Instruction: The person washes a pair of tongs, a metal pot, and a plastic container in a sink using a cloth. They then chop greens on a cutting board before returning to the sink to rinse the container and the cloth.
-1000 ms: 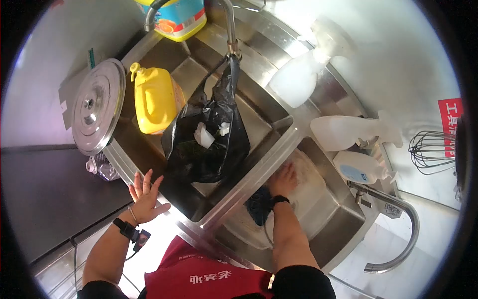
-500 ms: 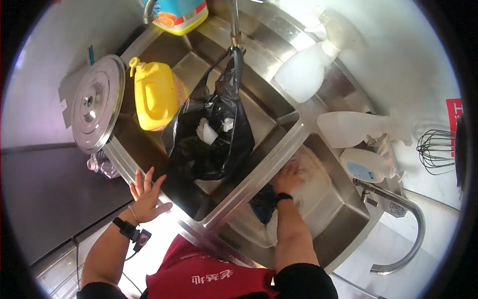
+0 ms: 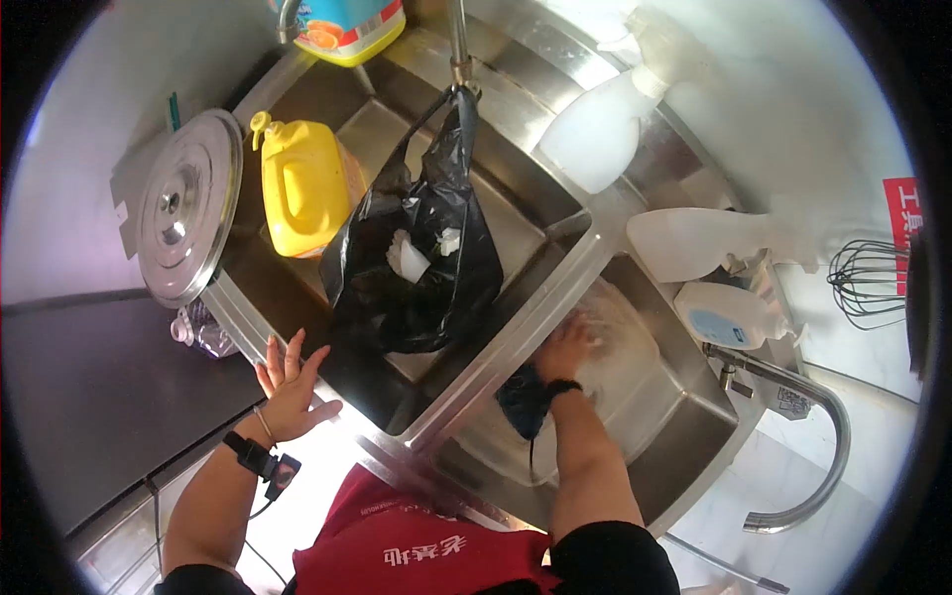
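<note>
Hands are split across a double steel sink [image 3: 540, 315] here. Left hand [image 3: 291, 392] is wide open with the fingers spread, holding nothing, hovering at the front edge of the left basin; can't tell if the palm actually touches the rim. Right hand [image 3: 567, 347] is down in the right basin, pressed against the inside of a clear plastic tub [image 3: 635, 372] that sits in there. The fingers are blurry, so I can't tell how closed they are or whether they've got hold of anything. A dark blue cloth [image 3: 521, 399] is bunched right at that wrist, touching the tub's near side.

Left basin has a black trash bag [image 3: 421, 293] hanging by its handles from a tap, some white scraps showing inside. A yellow jug [image 3: 302, 188] stands just beside the bag, and a round steel lid [image 3: 183, 220] leans at the sink's left end. Three white spray bottles [image 3: 694, 243] lie along the back ledge, near a wire whisk [image 3: 868, 283].
</note>
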### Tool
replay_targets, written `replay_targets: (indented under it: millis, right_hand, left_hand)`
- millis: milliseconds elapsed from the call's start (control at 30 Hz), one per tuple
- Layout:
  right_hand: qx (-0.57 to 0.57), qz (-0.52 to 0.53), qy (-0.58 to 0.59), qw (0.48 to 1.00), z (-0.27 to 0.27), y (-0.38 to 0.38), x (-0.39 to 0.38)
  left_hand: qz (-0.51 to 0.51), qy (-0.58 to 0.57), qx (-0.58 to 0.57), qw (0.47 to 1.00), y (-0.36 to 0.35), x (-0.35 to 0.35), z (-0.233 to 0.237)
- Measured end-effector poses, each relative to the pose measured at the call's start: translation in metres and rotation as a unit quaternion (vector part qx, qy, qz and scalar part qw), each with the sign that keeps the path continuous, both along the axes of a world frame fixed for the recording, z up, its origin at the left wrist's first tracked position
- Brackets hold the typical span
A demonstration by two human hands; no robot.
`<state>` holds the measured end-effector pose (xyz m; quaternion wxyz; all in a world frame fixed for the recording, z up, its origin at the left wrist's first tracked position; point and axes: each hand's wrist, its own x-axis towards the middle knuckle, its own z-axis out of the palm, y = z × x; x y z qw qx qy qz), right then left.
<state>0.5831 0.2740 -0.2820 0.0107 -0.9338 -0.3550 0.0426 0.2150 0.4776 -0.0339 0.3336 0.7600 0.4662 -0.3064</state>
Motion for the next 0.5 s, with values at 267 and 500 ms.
replay_targets:
  millis: [267, 500]
  right_hand:
    - [-0.109, 0.085, 0.111, 0.984, 0.028, 0.003, -0.022]
    - [-0.133, 0.079, 0.073, 0.985, 0.016, -0.009, -0.015]
  left_hand:
    - [-0.009, -0.012, 0.011, 1.0, 0.004, 0.003, -0.001]
    - [-0.007, -0.029, 0.011, 0.999, 0.002, 0.0, -0.003]
